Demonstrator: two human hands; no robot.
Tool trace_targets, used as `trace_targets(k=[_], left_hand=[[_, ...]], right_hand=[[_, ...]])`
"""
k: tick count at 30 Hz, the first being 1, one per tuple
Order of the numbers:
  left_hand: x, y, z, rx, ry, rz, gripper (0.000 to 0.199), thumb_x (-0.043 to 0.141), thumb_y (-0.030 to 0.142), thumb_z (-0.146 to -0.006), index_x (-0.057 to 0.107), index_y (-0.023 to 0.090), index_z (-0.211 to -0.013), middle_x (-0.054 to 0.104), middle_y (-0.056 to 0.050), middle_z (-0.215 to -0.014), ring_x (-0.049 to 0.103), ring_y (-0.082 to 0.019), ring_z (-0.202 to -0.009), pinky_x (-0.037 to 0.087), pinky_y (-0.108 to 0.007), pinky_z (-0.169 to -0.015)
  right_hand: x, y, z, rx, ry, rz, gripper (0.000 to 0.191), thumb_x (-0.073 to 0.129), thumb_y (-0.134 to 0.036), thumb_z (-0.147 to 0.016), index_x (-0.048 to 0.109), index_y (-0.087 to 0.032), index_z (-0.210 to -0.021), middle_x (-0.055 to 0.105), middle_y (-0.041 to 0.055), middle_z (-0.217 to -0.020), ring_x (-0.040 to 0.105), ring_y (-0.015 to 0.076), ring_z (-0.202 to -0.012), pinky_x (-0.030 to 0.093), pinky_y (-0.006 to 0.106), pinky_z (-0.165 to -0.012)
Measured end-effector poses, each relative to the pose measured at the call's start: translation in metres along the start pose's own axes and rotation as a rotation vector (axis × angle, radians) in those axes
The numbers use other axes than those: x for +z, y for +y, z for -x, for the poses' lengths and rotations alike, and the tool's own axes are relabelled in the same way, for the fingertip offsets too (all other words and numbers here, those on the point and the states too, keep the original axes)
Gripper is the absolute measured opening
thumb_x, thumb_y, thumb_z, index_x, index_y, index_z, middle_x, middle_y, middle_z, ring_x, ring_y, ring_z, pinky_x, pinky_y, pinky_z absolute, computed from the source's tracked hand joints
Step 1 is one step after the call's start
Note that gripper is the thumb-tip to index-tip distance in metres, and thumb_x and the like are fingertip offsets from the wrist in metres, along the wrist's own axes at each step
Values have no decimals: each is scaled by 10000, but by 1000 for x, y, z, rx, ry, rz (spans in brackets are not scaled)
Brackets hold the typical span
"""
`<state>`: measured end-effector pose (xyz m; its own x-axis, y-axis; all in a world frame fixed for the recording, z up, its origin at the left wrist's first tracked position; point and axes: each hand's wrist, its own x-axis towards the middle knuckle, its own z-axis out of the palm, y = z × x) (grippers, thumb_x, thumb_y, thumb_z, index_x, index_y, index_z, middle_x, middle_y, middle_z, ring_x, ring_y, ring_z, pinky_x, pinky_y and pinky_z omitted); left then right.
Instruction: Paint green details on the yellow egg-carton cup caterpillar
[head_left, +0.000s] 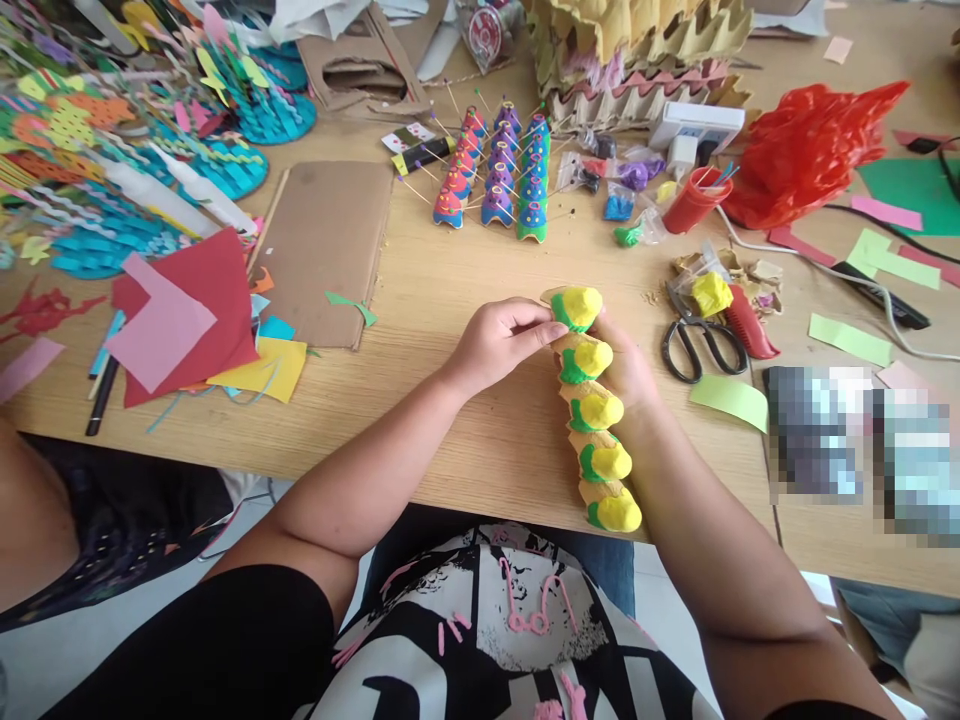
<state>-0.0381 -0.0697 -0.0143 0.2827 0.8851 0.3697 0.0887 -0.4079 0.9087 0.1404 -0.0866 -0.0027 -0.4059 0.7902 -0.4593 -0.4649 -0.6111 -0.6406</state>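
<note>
An egg carton strip runs lengthwise over the table's front edge, its several bumps capped in yellow clay with green clay along their left sides. At the far bump, my left hand pinches the strip, thumb pressed against the green clay and fingers closed. My right hand grips the strip's far end from the right; most of its fingers are hidden behind the bumps. Beyond my hands stand three finished-looking carton strips in red-blue, purple and green-blue, with thin sticks poking out.
Scissors, a red cup and bagged clay lie to the right. A cardboard sheet and coloured paper are at left. Egg trays stack at the back; another person's arm shows at left.
</note>
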Motion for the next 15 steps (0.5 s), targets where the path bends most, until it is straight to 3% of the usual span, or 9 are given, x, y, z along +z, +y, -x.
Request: trace_targets(k=[4, 8, 15], left_hand=[[-1, -4, -1, 38, 6, -103, 414, 761, 557, -940, 799, 173, -791, 768, -44, -787, 666, -142, -730, 514, -273, -700], [1, -7, -1, 52, 18, -140, 374, 769, 515, -936, 768, 185, -760, 723, -21, -735, 627, -136, -691, 491, -272, -658], [8, -9, 1, 177, 117, -141, 345, 789, 413, -922, 684, 192, -679, 671, 5, -673, 565, -106, -624, 447, -250, -597]], right_hand=[[11, -5, 6, 36, 45, -108, 492, 711, -681, -922, 523, -249, -782, 482, -86, -530, 377, 79, -414, 361, 216, -382], [15, -6, 8, 21, 107, -132, 465, 647, -651, -983, 534, -245, -787, 486, -82, -526, 394, 79, -417, 367, 209, -397], [10, -3, 5, 37, 68, -88, 466, 725, -701, -891, 589, -261, -826, 524, -59, -536, 429, 116, -453, 390, 256, -416]])
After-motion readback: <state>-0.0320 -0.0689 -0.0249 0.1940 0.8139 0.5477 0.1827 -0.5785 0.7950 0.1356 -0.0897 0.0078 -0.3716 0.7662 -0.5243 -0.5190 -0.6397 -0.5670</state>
